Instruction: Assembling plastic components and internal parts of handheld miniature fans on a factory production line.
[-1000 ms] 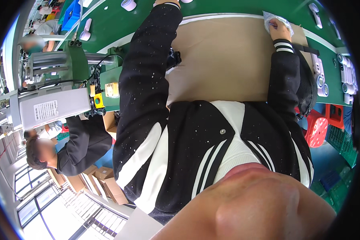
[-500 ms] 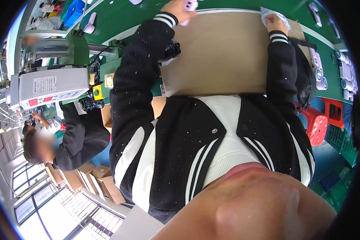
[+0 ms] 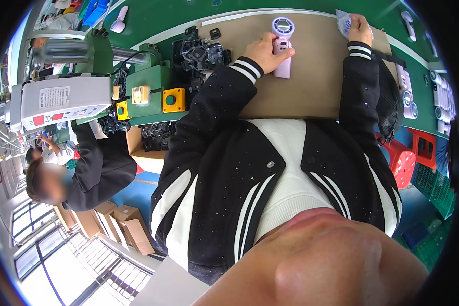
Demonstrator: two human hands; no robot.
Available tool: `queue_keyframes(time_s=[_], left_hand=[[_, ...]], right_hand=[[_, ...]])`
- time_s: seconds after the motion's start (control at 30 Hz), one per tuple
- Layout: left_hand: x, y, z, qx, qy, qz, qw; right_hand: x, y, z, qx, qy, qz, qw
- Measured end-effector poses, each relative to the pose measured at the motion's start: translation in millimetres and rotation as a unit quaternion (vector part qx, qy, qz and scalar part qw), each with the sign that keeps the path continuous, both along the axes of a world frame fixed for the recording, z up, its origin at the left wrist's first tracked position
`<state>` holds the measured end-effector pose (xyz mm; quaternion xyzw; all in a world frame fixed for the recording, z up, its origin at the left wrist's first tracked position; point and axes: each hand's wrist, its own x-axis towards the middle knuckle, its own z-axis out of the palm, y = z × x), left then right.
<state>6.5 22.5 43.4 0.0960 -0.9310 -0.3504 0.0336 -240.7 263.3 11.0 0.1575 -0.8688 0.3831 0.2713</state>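
A pale pink handheld fan (image 3: 283, 65) with a round head lies over the brown cardboard sheet (image 3: 311, 86) in front of me. My left hand (image 3: 265, 52) grips its handle from the left, thumb across the front and fingers behind. Toward the far right corner of the sheet, my right hand (image 3: 360, 31) is closed on the edge of a crumpled clear plastic bag (image 3: 343, 24). What the bag contains, if anything, I cannot make out.
Left of the sheet lies a heap of small black parts (image 3: 201, 53), near a yellow button box (image 3: 173, 100) and a green-and-grey machine (image 3: 69, 99). A black mesh bag (image 3: 389, 109) hangs by my right arm. Several fans (image 3: 443, 94) lie further right. A co-worker (image 3: 99, 173) sits left.
My left hand has come back from the far edge to the sheet, bringing the fan nearer and to the right. My right hand has shifted slightly right, still on the bag.
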Motion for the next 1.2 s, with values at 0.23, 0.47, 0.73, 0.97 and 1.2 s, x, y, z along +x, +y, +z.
queue_keyframes(time_s=[0.23,0.47,0.73,0.97,1.2], left_hand=[[13,-93,33,-0.139,0.058,0.084,0.985],[8,-139,8,-0.353,-0.096,0.093,0.926],[3,-139,4,-0.278,-0.096,0.086,0.952],[-2,-124,-7,-0.279,-0.054,0.090,0.954],[-6,-118,-11,-0.333,-0.045,0.079,0.939]], right_hand=[[33,-16,-25,-0.369,-0.133,0.215,0.894],[74,-37,-47,-0.324,-0.298,0.310,0.843],[127,-55,-13,-0.270,-0.424,0.328,0.800],[140,-57,-27,-0.216,-0.312,0.320,0.868],[177,-75,-8,-0.148,-0.209,0.335,0.907]])
